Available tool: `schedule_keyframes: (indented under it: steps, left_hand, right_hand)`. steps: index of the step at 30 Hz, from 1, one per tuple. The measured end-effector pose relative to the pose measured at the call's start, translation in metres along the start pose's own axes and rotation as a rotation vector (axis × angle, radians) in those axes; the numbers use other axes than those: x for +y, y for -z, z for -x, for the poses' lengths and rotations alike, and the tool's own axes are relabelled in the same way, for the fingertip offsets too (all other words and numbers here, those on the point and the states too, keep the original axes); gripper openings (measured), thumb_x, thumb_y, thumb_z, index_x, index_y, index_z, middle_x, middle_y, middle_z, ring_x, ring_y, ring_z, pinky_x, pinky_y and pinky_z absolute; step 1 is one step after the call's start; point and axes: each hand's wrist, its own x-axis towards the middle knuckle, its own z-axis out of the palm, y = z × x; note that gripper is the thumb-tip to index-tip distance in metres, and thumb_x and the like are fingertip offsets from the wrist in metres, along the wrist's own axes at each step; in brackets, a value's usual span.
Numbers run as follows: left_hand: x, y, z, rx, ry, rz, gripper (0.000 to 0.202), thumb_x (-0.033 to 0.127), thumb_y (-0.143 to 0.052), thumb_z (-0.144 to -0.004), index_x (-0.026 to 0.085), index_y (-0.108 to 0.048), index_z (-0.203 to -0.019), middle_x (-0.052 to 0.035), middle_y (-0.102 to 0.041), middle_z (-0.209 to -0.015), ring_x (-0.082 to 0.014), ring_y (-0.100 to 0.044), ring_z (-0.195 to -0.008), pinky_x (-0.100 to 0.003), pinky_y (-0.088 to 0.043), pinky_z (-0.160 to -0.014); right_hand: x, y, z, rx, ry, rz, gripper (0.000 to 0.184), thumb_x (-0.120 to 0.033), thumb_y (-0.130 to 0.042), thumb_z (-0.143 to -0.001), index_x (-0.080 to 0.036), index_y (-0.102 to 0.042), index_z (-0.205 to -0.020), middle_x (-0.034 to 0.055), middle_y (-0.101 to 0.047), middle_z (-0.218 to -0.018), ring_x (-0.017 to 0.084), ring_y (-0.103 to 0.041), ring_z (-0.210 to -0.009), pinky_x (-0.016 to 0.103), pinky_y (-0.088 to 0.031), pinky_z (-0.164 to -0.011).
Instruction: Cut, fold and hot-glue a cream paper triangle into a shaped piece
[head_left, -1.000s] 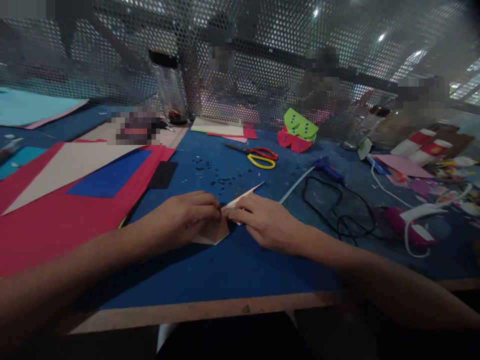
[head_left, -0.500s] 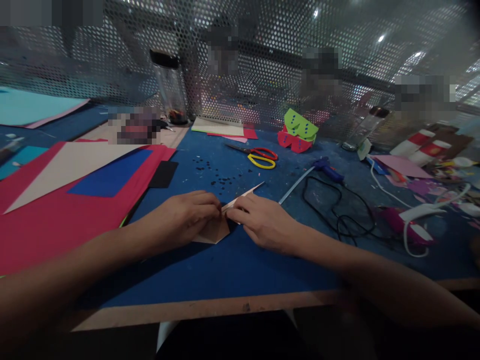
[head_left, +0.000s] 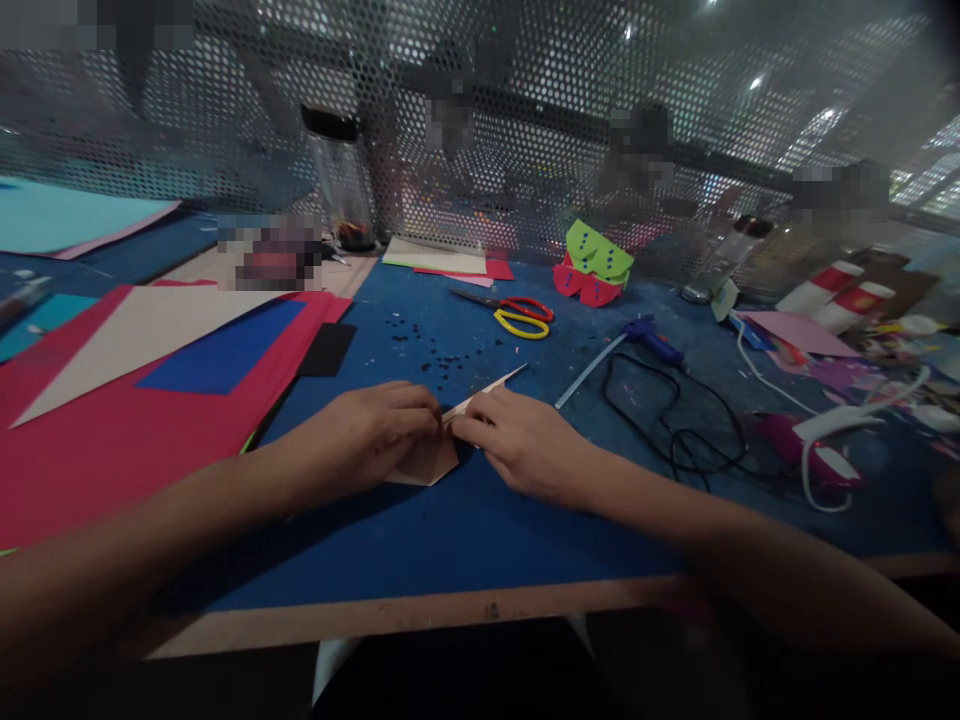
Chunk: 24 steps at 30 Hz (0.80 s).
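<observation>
A folded piece of pale paper [head_left: 429, 463] lies on the blue table between my hands, with a thin pointed end sticking out to the upper right. My left hand [head_left: 386, 425] has its fingers closed on the paper's left part. Pinching the folded strip from the other side, my right hand [head_left: 517, 440] is close to the left fingertips. Both hands hide much of the paper. Beyond them lie scissors [head_left: 523, 317] with one red and one yellow handle, and small black paper bits [head_left: 448, 363].
Pink sheets [head_left: 150, 450] with a blue piece [head_left: 225, 350] on top cover the left side. To the right are a blue glue gun [head_left: 652, 338], a black cord [head_left: 679, 432] and a magenta tool [head_left: 806, 450]. Green and red cut paper [head_left: 598, 262] stands near the perforated metal screen [head_left: 517, 150].
My hands and the folded paper stay almost in place. The whole view has shifted very slightly.
</observation>
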Motion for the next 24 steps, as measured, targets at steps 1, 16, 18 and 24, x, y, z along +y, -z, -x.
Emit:
schedule_keyframes:
  steps: [1, 16, 18, 24]
  left_hand:
    - [-0.0005, -0.0005, 0.0004, 0.002, 0.000, 0.000, 0.029, 0.014, -0.047, -0.107, 0.019, -0.076, -0.102, -0.0071, -0.076, -0.108, -0.0176, -0.073, -0.098, -0.027, -0.055, -0.085]
    - [-0.0017, -0.0015, 0.0013, -0.002, -0.001, 0.008, 0.027, 0.012, -0.048, -0.106, 0.018, -0.073, -0.101, -0.0068, -0.075, -0.109, -0.0171, -0.071, -0.099, -0.026, -0.055, -0.086]
    - [-0.0022, -0.0018, 0.0016, -0.002, -0.005, 0.003, 0.027, 0.012, -0.048, -0.106, 0.019, -0.073, -0.101, -0.0066, -0.074, -0.109, -0.0171, -0.071, -0.098, -0.027, -0.055, -0.085]
    - [-0.0041, -0.0033, 0.0031, 0.003, -0.005, -0.012, 0.028, 0.014, -0.047, -0.107, 0.019, -0.074, -0.101, -0.0062, -0.074, -0.109, -0.0176, -0.072, -0.098, -0.027, -0.055, -0.084]
  right_hand:
    - [-0.0004, 0.0000, 0.0000, 0.001, 0.002, 0.007, 0.029, -0.008, -0.044, -0.104, -0.017, -0.063, -0.124, 0.0115, -0.064, -0.117, 0.025, -0.055, -0.104, 0.039, -0.050, -0.089]
    - [0.0008, 0.0047, 0.0016, 0.005, -0.024, -0.075, 0.030, -0.004, -0.045, -0.102, -0.017, -0.064, -0.121, 0.0104, -0.066, -0.115, 0.024, -0.057, -0.106, 0.038, -0.051, -0.092]
    - [0.0007, 0.0042, 0.0014, -0.001, -0.027, -0.062, 0.029, -0.005, -0.045, -0.102, -0.018, -0.065, -0.119, 0.0104, -0.066, -0.114, 0.024, -0.057, -0.105, 0.039, -0.051, -0.091]
    - [0.0007, 0.0041, 0.0008, -0.017, -0.006, -0.036, 0.027, -0.007, -0.048, -0.102, -0.016, -0.065, -0.121, 0.0117, -0.066, -0.116, 0.025, -0.058, -0.107, 0.038, -0.051, -0.092]
